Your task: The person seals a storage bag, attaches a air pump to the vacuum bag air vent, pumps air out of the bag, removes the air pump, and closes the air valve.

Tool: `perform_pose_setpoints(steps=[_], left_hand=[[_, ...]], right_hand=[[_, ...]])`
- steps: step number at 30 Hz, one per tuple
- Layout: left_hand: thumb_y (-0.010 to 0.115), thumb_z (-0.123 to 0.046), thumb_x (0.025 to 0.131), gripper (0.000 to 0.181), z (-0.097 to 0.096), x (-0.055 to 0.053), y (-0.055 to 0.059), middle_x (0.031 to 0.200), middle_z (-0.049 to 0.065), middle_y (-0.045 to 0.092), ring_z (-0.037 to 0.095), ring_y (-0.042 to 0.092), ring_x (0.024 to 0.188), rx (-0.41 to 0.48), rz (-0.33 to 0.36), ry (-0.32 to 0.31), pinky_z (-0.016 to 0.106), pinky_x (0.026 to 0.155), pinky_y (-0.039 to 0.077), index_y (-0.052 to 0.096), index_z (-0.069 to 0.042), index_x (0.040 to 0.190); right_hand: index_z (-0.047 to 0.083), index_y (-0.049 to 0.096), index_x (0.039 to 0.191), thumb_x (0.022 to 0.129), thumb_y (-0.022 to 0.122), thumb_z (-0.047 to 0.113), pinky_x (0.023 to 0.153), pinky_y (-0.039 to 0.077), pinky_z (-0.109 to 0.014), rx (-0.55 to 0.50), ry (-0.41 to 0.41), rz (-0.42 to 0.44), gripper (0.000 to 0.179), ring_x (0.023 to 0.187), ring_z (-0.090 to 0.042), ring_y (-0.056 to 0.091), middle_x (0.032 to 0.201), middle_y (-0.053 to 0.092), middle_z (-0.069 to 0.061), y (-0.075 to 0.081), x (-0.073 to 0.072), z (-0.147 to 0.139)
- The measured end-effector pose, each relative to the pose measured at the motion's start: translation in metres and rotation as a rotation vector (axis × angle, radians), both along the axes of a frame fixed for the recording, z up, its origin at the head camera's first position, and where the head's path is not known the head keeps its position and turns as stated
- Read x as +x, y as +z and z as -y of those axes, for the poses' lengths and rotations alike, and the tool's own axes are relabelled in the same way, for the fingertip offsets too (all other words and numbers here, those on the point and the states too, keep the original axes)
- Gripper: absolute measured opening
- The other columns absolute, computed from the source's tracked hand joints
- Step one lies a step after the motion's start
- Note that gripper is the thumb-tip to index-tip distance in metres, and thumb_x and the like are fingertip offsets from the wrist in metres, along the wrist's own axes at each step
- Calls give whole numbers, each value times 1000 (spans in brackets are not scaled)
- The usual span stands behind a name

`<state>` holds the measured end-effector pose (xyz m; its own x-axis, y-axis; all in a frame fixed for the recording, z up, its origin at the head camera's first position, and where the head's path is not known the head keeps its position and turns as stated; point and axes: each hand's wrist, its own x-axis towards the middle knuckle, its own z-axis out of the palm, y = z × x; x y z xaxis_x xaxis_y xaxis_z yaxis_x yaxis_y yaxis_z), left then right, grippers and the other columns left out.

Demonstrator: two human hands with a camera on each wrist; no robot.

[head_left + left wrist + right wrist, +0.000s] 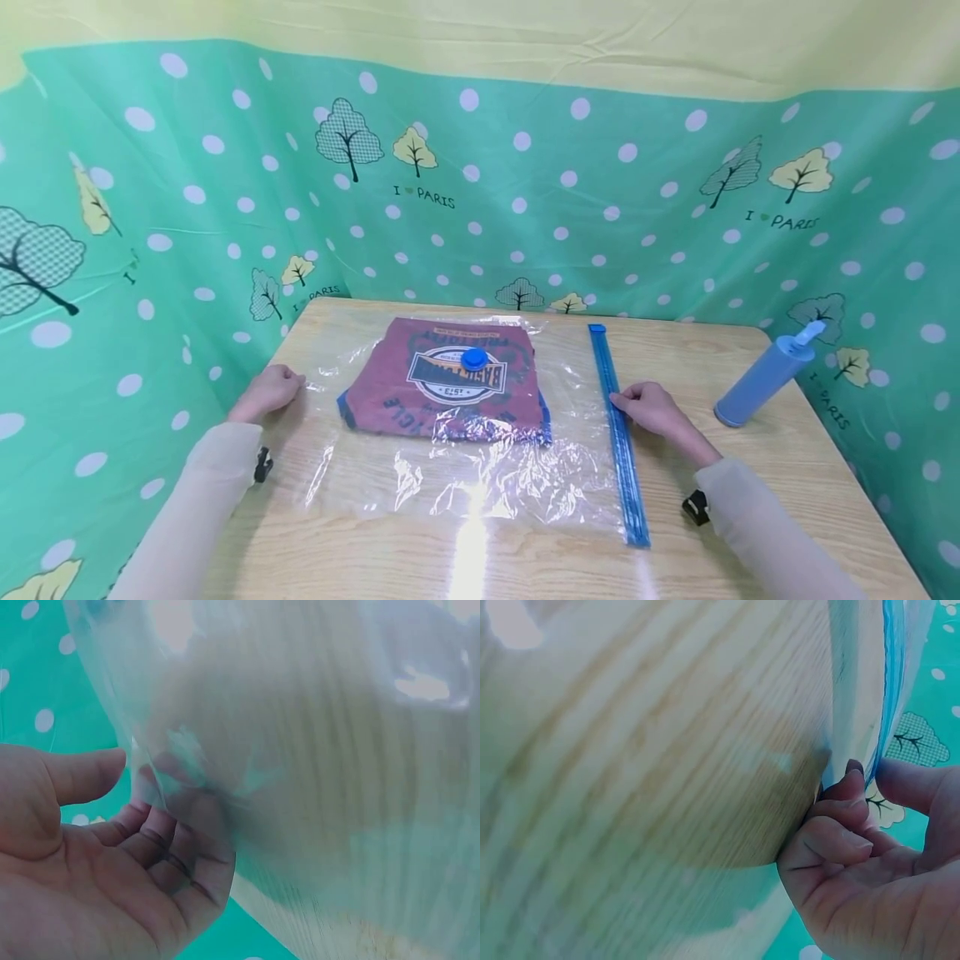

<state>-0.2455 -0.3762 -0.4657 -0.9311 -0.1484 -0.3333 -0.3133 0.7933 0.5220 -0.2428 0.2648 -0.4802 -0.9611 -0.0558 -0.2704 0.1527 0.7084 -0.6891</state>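
A clear vacuum storage bag (577,467) lies flat on the table, with a folded dark red printed cloth item (382,367) inside it. A round blue valve cap (474,359) sits over the cloth. Along the bag's right edge runs a blue zip seal (624,467), with a blue slider (597,328) at its far end. My left hand (276,388) holds the bag's left edge, fingers curled under the film in the left wrist view. Partway along the seal, my right hand (651,407) pinches the bag's edge between thumb and fingers.
A blue hand pump (765,379) stands tilted in view at the table's right side. The wooden table (705,333) is enclosed by a green dotted curtain (525,192) at the back and both sides. Bright glare falls near the front.
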Motion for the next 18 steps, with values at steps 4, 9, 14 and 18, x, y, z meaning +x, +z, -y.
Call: perform_pose_setpoints(steps=[4, 9, 14, 18], left_hand=[[41, -20, 110, 29, -4, 1, 1, 85, 15, 54, 29, 53, 79, 6, -23, 4, 39, 69, 48, 54, 4, 98], [41, -17, 109, 27, -7, 1, -1, 81, 13, 53, 26, 52, 73, 15, -46, 10, 36, 65, 46, 53, 1, 92], [41, -17, 109, 27, -8, 1, -5, 83, 14, 54, 28, 53, 76, 21, -50, 16, 37, 67, 46, 54, 4, 97], [41, -17, 109, 26, -13, 2, -2, 84, 15, 54, 28, 53, 77, 34, -54, 20, 38, 68, 47, 54, 4, 100]], right_hand=[[-1, 69, 98, 109, 57, 25, 60, 40, -30, -11, 16, -7, 31, 67, -20, 51, 79, 59, -6, 0, 1, -1], [-1, 68, 97, 109, 58, 23, 58, 40, -29, -26, 13, -14, 29, 66, -20, 50, 78, 57, -6, -2, 1, -2], [-2, 68, 97, 109, 57, 22, 58, 41, -30, -25, 9, -28, 29, 67, -20, 51, 79, 58, -6, -3, 2, -4], [-2, 68, 99, 109, 57, 22, 60, 42, -31, -19, -5, -20, 29, 70, -21, 52, 81, 59, -7, -4, 0, -8]])
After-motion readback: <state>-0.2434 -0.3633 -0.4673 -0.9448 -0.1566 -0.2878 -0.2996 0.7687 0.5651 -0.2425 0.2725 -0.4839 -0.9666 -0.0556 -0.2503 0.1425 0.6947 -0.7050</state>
